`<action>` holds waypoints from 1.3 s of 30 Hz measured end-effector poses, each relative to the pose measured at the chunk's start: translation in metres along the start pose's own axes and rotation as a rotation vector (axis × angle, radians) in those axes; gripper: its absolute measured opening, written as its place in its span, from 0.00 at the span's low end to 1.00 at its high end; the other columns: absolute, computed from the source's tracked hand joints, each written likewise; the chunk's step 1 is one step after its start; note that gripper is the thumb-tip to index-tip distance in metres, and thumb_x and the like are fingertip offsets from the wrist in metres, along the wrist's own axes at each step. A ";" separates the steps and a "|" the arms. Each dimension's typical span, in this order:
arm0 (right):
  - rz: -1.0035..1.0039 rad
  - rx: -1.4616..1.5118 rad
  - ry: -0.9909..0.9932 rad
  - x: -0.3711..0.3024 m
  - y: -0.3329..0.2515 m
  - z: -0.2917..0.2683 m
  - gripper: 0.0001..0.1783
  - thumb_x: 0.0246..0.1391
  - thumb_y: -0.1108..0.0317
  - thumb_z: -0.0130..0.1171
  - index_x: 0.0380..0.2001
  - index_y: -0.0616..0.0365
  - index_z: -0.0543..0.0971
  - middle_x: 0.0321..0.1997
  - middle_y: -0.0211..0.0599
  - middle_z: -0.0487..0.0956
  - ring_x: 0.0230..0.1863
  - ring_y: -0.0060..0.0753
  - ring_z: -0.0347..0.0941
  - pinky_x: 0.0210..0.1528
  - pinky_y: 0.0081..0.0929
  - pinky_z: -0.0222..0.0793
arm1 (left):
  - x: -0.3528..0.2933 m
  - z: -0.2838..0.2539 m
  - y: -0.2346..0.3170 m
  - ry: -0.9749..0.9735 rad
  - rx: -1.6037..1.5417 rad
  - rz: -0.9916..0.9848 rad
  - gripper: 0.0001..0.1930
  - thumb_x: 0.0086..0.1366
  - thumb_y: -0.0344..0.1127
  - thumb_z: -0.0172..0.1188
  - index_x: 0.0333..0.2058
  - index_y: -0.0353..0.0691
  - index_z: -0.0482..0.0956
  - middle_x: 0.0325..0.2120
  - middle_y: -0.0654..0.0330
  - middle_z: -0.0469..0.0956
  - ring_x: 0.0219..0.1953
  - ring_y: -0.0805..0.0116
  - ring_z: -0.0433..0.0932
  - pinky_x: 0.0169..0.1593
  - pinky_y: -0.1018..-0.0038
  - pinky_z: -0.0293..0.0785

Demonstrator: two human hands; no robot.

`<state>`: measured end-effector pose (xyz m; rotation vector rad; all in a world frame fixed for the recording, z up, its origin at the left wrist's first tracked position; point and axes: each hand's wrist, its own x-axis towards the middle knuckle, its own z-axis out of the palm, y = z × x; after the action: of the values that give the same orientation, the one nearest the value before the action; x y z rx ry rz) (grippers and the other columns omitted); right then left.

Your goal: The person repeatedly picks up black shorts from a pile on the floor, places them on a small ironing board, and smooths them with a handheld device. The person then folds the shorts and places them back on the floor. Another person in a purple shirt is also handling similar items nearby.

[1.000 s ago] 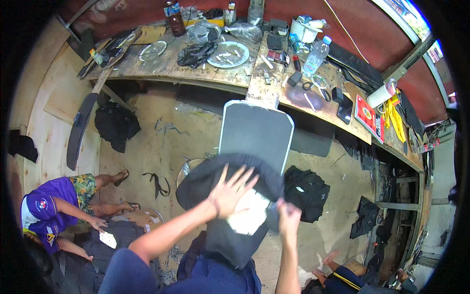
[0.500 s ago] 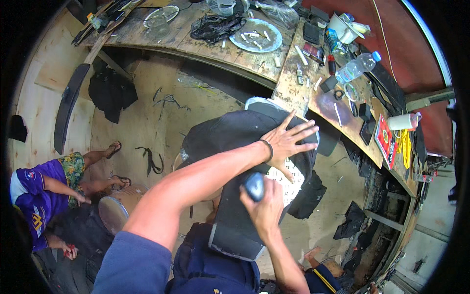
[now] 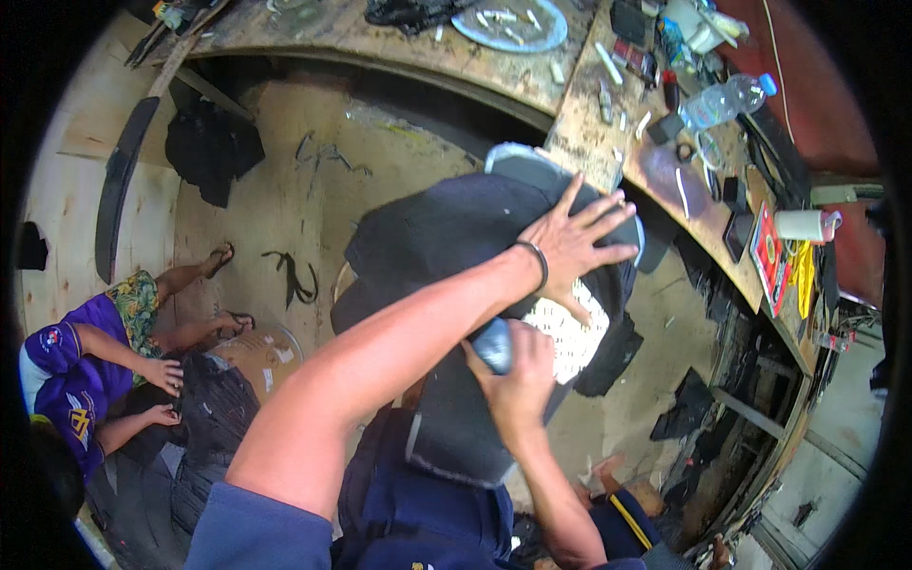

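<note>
My left hand [image 3: 581, 236] lies with fingers spread on black fabric [image 3: 446, 223] and the top edge of a white sheet with small dark marks [image 3: 570, 332]. My right hand [image 3: 524, 375] is closed round a rounded, glossy blue-grey object [image 3: 493, 346]; its kind I cannot make out. That hand is just left of the sheet, over a long black board or panel [image 3: 461, 432] that reaches toward my lap. The fabric drapes over the panel's far part, and my left forearm hides some of it.
A wooden bench [image 3: 380, 38] runs along the back, bearing a round tray [image 3: 513, 21], a water bottle [image 3: 727, 103] and a white roll [image 3: 803, 225]. A person in a purple shirt [image 3: 81, 366] sits at left beside black material [image 3: 214, 408]. Black scraps [image 3: 686, 404] lie on the floor.
The view has shifted, moving the bench up and right. My right hand has slid slightly left relative to the sheet, still gripping the object. The other person's hands have come together over the black material.
</note>
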<state>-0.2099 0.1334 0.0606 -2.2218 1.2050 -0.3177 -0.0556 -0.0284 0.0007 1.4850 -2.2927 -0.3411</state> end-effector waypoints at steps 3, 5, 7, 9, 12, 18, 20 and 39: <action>-0.173 0.043 -0.073 -0.029 0.005 0.009 0.42 0.33 0.62 0.87 0.54 0.62 0.81 0.54 0.49 0.80 0.55 0.55 0.75 0.59 0.51 0.72 | -0.002 0.003 0.003 0.013 0.048 -0.026 0.65 0.39 0.87 0.70 0.76 0.65 0.65 0.83 0.51 0.45 0.85 0.47 0.38 0.76 0.20 0.25; -0.243 0.175 -0.233 -0.047 0.009 0.007 0.41 0.32 0.62 0.87 0.53 0.59 0.82 0.53 0.47 0.80 0.53 0.55 0.75 0.56 0.51 0.72 | -0.002 0.004 0.004 0.045 0.071 -0.024 0.65 0.39 0.87 0.70 0.76 0.65 0.66 0.83 0.51 0.45 0.85 0.47 0.38 0.77 0.21 0.26; -0.147 0.115 -0.123 -0.051 0.016 0.000 0.35 0.34 0.63 0.86 0.49 0.58 0.83 0.51 0.47 0.80 0.52 0.53 0.76 0.54 0.49 0.73 | -0.003 0.004 0.005 0.065 0.078 -0.026 0.65 0.40 0.87 0.68 0.77 0.66 0.64 0.83 0.52 0.46 0.85 0.46 0.40 0.77 0.21 0.27; -0.128 0.070 0.006 -0.048 0.024 -0.003 0.36 0.33 0.64 0.86 0.49 0.58 0.83 0.51 0.48 0.80 0.52 0.53 0.76 0.52 0.50 0.73 | -0.003 0.003 0.006 0.070 0.109 -0.027 0.65 0.41 0.88 0.68 0.77 0.66 0.64 0.83 0.52 0.47 0.84 0.46 0.40 0.77 0.20 0.28; -0.139 0.012 -0.064 -0.050 0.032 -0.004 0.41 0.28 0.64 0.87 0.52 0.57 0.84 0.53 0.46 0.80 0.54 0.53 0.75 0.54 0.49 0.73 | -0.002 0.002 0.005 0.052 0.109 -0.032 0.64 0.41 0.87 0.69 0.77 0.67 0.65 0.82 0.52 0.48 0.84 0.46 0.41 0.77 0.22 0.26; -0.169 -0.030 0.082 -0.039 0.047 -0.027 0.33 0.34 0.59 0.88 0.44 0.60 0.85 0.43 0.45 0.83 0.48 0.51 0.79 0.52 0.45 0.76 | -0.002 0.005 0.003 0.046 0.127 -0.026 0.62 0.44 0.89 0.64 0.76 0.66 0.66 0.82 0.52 0.49 0.85 0.48 0.40 0.77 0.23 0.24; -0.096 -0.063 0.105 -0.051 0.047 -0.027 0.31 0.37 0.59 0.87 0.44 0.59 0.85 0.43 0.45 0.83 0.47 0.50 0.79 0.53 0.45 0.77 | -0.004 0.006 0.004 0.056 0.146 -0.009 0.62 0.45 0.89 0.64 0.76 0.65 0.67 0.82 0.51 0.49 0.85 0.48 0.40 0.78 0.24 0.24; -0.116 0.187 0.529 0.033 0.111 -0.042 0.39 0.62 0.47 0.73 0.63 0.68 0.75 0.62 0.68 0.79 0.64 0.66 0.77 0.67 0.54 0.70 | -0.140 0.027 0.060 0.584 -0.375 -1.000 0.56 0.71 0.67 0.62 0.81 0.36 0.45 0.80 0.37 0.50 0.80 0.32 0.51 0.78 0.39 0.51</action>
<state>-0.2872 0.0437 0.0260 -2.1093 1.2408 -1.0720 -0.0656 0.1237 -0.0253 2.0497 -0.8715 -0.4743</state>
